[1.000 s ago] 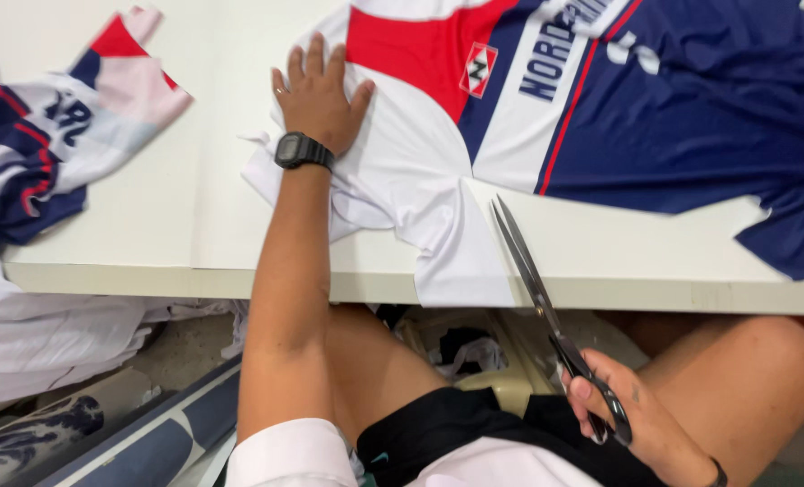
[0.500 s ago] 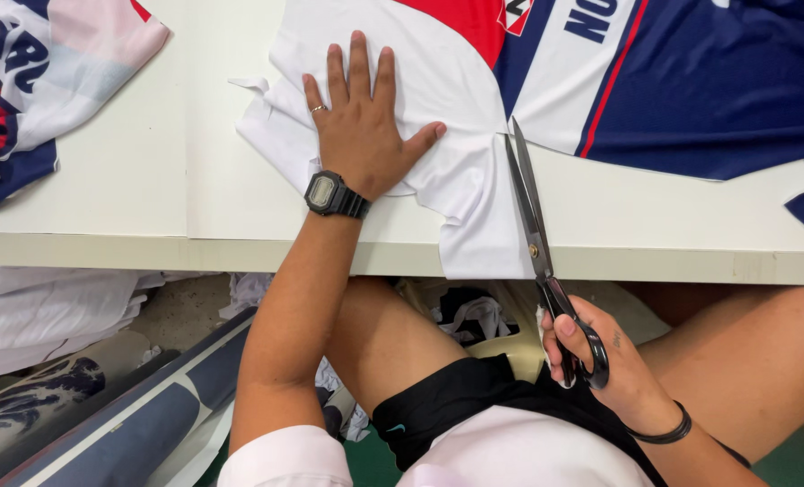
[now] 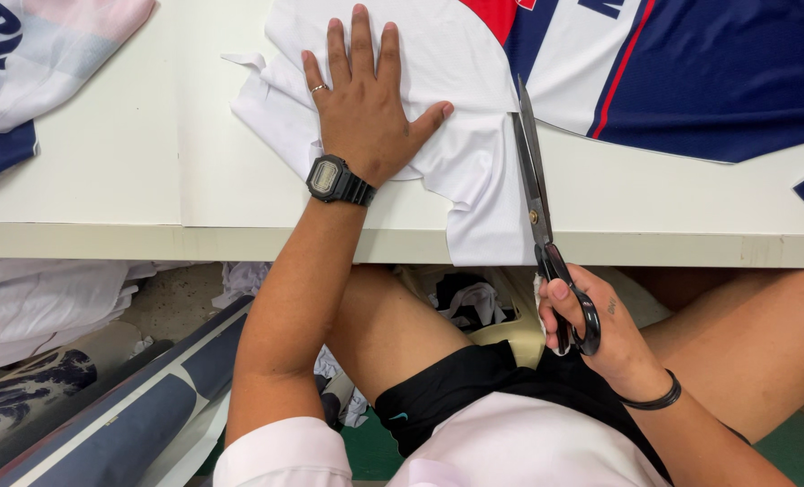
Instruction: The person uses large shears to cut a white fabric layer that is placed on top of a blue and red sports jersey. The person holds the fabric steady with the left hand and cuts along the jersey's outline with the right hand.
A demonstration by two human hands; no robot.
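2 hands work at the front edge of a white desk, and the white, red and navy sports jersey spread on it serves as the landmark here. The left hand lies flat on the jersey's white part, palm down, fingers spread and fully extended, gripping nothing, only pressing the fabric onto the desk. A ring sits on 1 finger and a black digital watch circles the wrist just below the jersey's ragged white hem.

The scissors stand just right of that pressing hand, their long blades nearly closed and pointing away from the person, lying on the jersey where white fabric meets the navy and red panel. The right hand is closed around the black scissor handles, below the desk edge and below the jersey's hanging white flap, thumb through 1 loop. A black band rings that wrist.

Left of the jersey, well apart from it, a 2nd printed garment lies at the desk's corner. Beneath the jersey's overhang, fabric scraps lie between the person's knees.
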